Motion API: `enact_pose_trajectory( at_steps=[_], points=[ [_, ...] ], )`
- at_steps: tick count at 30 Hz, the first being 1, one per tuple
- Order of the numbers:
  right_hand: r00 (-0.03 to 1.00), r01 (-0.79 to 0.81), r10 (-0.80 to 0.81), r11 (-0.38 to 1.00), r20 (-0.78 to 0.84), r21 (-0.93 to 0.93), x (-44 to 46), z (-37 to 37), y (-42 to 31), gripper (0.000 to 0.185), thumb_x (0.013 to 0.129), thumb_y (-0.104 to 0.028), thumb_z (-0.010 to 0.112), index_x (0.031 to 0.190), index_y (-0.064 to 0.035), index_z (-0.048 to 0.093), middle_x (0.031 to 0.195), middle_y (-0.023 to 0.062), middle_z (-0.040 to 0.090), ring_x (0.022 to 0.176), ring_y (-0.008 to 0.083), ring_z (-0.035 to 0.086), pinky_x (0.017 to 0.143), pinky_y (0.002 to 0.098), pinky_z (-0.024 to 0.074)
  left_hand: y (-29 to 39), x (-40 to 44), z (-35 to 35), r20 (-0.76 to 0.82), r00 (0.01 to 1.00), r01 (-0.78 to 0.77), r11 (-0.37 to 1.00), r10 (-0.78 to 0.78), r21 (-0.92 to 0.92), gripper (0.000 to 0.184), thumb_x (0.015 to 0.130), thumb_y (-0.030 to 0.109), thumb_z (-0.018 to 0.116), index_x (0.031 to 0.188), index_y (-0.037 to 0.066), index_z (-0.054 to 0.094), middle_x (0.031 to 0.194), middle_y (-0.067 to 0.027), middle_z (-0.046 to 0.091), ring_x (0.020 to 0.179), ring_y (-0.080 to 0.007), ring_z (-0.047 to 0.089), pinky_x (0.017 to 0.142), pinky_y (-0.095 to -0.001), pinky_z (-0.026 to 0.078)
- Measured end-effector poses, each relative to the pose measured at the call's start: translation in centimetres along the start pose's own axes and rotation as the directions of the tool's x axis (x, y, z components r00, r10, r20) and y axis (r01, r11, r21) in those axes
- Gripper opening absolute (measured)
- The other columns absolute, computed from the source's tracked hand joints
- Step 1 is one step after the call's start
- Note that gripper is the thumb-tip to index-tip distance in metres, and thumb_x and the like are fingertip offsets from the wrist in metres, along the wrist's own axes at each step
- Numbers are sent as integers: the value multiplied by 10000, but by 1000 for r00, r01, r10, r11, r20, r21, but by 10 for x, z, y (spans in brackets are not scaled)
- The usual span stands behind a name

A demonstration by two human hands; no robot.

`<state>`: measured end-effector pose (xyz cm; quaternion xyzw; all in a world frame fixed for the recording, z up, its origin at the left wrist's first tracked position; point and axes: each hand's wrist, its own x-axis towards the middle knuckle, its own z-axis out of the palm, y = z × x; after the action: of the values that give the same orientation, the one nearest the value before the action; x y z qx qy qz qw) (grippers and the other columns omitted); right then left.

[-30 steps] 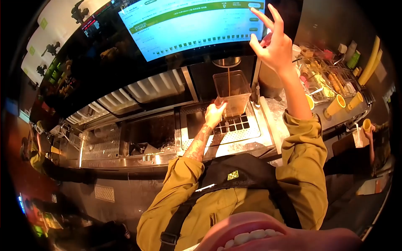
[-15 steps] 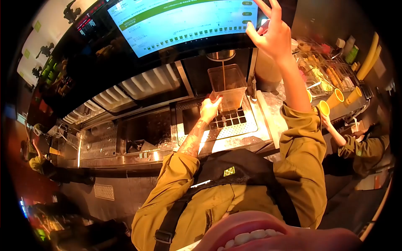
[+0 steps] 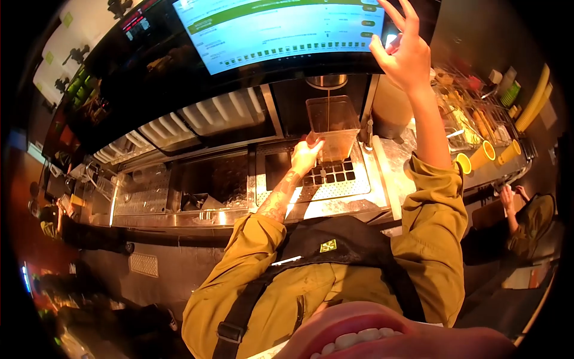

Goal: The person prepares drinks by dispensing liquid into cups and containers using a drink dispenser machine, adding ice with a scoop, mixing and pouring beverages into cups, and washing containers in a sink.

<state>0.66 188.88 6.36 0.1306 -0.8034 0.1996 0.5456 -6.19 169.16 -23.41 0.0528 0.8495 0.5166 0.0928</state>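
My left hand is closed around the handle of a clear square pitcher. A thin brown stream runs into it from the round metal spout above. The pitcher is over a perforated metal drip tray with a dark square grid, and some brownish liquid shows low inside it. Up at the right edge of a lit touchscreen, my right hand is raised with its fingers spread and nothing in it. I cannot tell whether a fingertip touches the glass.
Left of the tray is a dark sink basin, with white handles lined up behind. Yellow cups lie near food containers on the right. One co-worker stands at right, another person at far left.
The whole view has shifted slightly, so things sit farther right. The brown stream looks thinner. The co-worker's hand at right has moved away from the yellow cup. My hands keep nearly the same pose.
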Motion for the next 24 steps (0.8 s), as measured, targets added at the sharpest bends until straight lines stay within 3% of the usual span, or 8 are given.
enact_pose_trajectory(
  at_steps=[2,4,7,10,15,18,22,24],
  points=[
    [998,16,-13,999,-64,33,-1,1,-3,448,765,-147,685,1182,-28,576,1162,168,617,434,120,508,441,262,426,-2,-1,3,-48,998,-47,999,46,-22,426,796,501,651,843,80,702,731,-79,690,698,-188,666,684,-324,494],
    [998,34,-32,998,-52,52,-14,13,15,727,741,-137,634,1367,-53,274,1197,-51,632,471,156,581,499,274,496,-15,11,8,-60,998,-19,999,21,30,443,790,522,648,854,86,702,743,-78,691,710,-200,669,690,-327,495],
    [1000,-3,0,994,31,105,-67,29,21,680,775,-93,609,1372,-37,290,1189,-31,639,468,158,580,490,270,491,-9,4,5,-32,999,-40,999,40,-20,449,799,526,636,790,82,703,731,-97,684,702,-221,663,708,-339,493],
    [988,-145,128,966,89,214,-112,27,11,643,769,-61,615,1349,-28,338,993,-4,707,413,105,500,434,227,420,-2,2,2,-22,999,-26,1000,26,-7,450,812,515,628,735,77,695,662,-86,667,651,-223,652,683,-344,490],
    [944,-328,318,888,83,323,-154,19,10,559,774,-8,616,1287,-30,396,970,43,709,423,45,460,447,189,391,4,-5,2,-112,991,-71,997,74,31,425,824,484,634,741,71,691,617,-71,655,616,-212,643,650,-339,488],
    [923,-384,368,869,111,312,-169,7,9,541,776,-10,618,1275,-22,407,958,47,709,432,32,458,451,180,384,-2,0,2,-19,999,-49,997,48,-51,403,828,452,645,773,56,700,624,-76,652,570,-181,624,604,-321,481],
    [803,-579,581,707,134,405,-193,-2,20,479,797,32,602,1239,6,418,941,78,703,466,1,463,461,155,362,-19,12,14,-122,963,-259,954,242,-154,381,845,399,648,764,29,694,554,-37,601,424,-114,523,471,-273,421],
    [754,-636,637,651,157,414,-208,-9,29,459,816,25,606,1232,15,413,926,82,699,515,12,507,485,152,391,-16,9,12,-75,978,-209,951,197,-226,338,849,344,659,757,20,687,571,-35,605,440,-98,519,471,-265,419]
  ],
)
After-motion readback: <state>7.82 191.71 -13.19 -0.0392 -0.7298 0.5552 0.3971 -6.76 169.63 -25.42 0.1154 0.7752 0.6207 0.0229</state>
